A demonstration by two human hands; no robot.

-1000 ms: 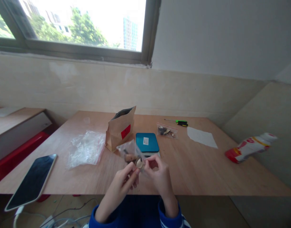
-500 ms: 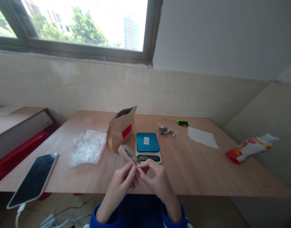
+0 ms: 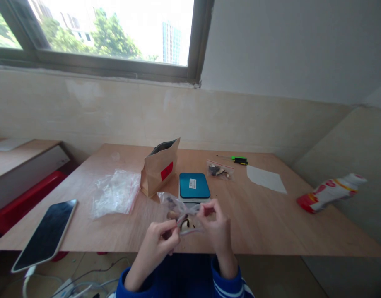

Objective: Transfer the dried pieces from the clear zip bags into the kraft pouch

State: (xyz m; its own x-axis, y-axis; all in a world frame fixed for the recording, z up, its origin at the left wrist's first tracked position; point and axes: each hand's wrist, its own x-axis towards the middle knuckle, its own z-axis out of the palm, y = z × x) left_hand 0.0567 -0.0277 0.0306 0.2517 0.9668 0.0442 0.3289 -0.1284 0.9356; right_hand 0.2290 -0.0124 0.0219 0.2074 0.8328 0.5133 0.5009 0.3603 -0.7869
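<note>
A small clear zip bag [image 3: 170, 202] with brown and pale dried pieces inside is stretched between my hands over the table's front part. My left hand [image 3: 161, 238] pinches its near left edge. With thumb and fingers closed, my right hand [image 3: 215, 219] grips the bag's right edge. The bag's mouth appears spread apart between them. Just behind is a kitchen scale [image 3: 194, 185] with a blue top; the bag and my right hand cover most of its display. An upright brown paper pouch [image 3: 156, 171] with a red label, its top open, stands left of the scale.
A pile of clear plastic bags [image 3: 116, 194] lies left, near a phone [image 3: 46, 234] overhanging the front edge with a cable. Right of the scale are another filled zip bag [image 3: 220, 170], screwdrivers [image 3: 239, 160], white paper [image 3: 266, 179] and a white-red bottle [image 3: 330, 192].
My hands have moved apart, my right one rightward and slightly up. The zip bag, tilted and narrow before, now lies spread wide between them, its contents showing.
</note>
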